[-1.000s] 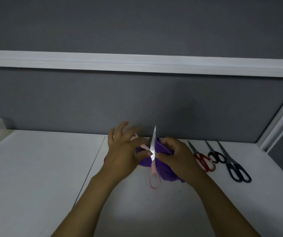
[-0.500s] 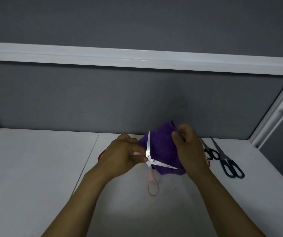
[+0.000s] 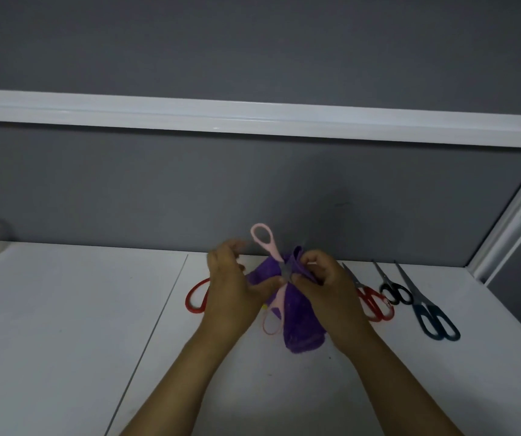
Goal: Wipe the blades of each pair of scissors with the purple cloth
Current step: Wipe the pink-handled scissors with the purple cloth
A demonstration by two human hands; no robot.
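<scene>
Against purple cloth (image 3: 300, 325), pink scissors (image 3: 272, 250)

I count five scissors: pink pair (image 3: 264, 243), left red pair (image 3: 194, 298), right red pair (image 3: 374, 305), black pair (image 3: 396, 291), blue pair (image 3: 435, 319). One purple cloth (image 3: 300, 325).

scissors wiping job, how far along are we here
Done: nothing shows it for sure; one red-handled pair lies apart behind the left hand, possibly wiped. In hand: the pink scissors, opened, held by the left hand while the right hand pinches the purple cloth round them. To do: likely the red scissors, black scissors and blue scissors lined up at right.
</scene>
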